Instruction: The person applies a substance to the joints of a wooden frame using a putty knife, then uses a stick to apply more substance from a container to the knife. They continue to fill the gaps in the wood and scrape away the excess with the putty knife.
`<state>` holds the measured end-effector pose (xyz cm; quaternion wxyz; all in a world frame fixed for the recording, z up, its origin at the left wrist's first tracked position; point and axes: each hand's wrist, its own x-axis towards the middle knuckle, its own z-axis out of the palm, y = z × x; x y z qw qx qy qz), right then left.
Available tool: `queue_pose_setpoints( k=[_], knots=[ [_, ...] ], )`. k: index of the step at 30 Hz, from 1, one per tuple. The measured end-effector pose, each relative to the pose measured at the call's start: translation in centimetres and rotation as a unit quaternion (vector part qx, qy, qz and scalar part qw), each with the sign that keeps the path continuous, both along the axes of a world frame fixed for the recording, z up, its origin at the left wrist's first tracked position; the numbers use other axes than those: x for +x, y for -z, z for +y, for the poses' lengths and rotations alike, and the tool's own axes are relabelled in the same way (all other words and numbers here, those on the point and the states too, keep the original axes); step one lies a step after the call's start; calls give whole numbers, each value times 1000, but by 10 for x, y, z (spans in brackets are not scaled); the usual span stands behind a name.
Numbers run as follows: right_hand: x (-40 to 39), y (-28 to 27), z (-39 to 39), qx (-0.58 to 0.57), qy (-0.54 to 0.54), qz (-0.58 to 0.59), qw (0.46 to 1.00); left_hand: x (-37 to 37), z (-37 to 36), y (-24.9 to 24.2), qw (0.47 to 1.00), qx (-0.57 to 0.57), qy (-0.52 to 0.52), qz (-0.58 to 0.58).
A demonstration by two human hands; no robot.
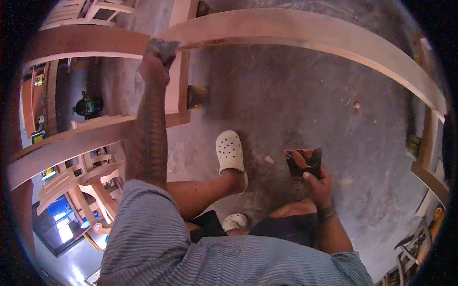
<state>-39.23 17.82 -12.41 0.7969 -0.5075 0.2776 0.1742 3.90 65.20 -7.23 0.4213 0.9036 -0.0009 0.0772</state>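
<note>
My left hand (155, 70) is at the upper left, closed on a dark grey cloth-like piece (163, 49) that touches the long curved wooden rail (267, 27) near its joint with an upright post (176, 81). At the lower right, my right hand (318, 185) grips the lower corner of a flat, dark, roughly square piece (304, 161) with a reddish-brown patch on it. That piece is held over the floor, away from the wood. The arm on the left is blurred.
Wooden frame rails (71, 143) cross the left side. Wooden chair parts (90, 186) stand at the lower left. A green machine (87, 106) sits beyond the rails. White clogs (230, 151) are on my feet. More wood pieces (415, 248) lie at the lower right.
</note>
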Motion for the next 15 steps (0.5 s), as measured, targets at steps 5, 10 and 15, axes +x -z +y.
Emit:
queue_pose_setpoints(
  k=[5,10,15],
  knots=[
    [1,8,6,13,20,-18,1000,-60,-39,50,950,266,-156,38],
    [-12,3,4,-22,-39,21,999,-36,-38,126,972,-90,-202,-73],
    [-17,-8,14,13,8,0,1000,-25,-49,128,956,247,-118,-108]
  ],
)
